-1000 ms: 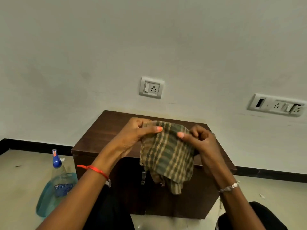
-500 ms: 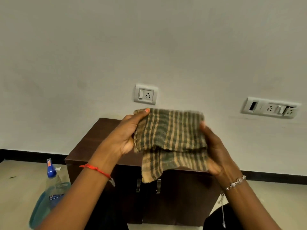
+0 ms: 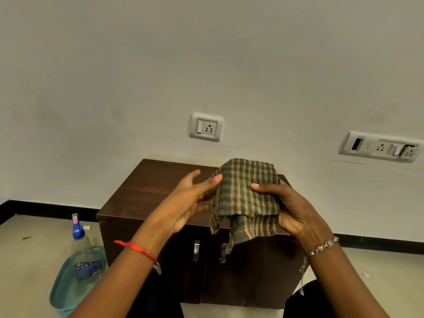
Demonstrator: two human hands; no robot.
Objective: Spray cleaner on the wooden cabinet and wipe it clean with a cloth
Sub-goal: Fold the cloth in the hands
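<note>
Plain wall (image 3: 206, 53) behind the wooden cabinet (image 3: 149, 187); right hand (image 3: 298, 214) gripped the folded cloth (image 3: 247, 196), left hand (image 3: 185, 203), fingers slack, barely touched its 9 o'clock edge. Fold could've flopped open.

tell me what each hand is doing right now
Left hand: open, fingers straight, thumb touching the edge of the cloth.
Right hand: holding the cloth, thumb on its front.

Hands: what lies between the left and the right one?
The cloth, which the right hand grips and the left hand touches with its thumb, in the head view.
</note>
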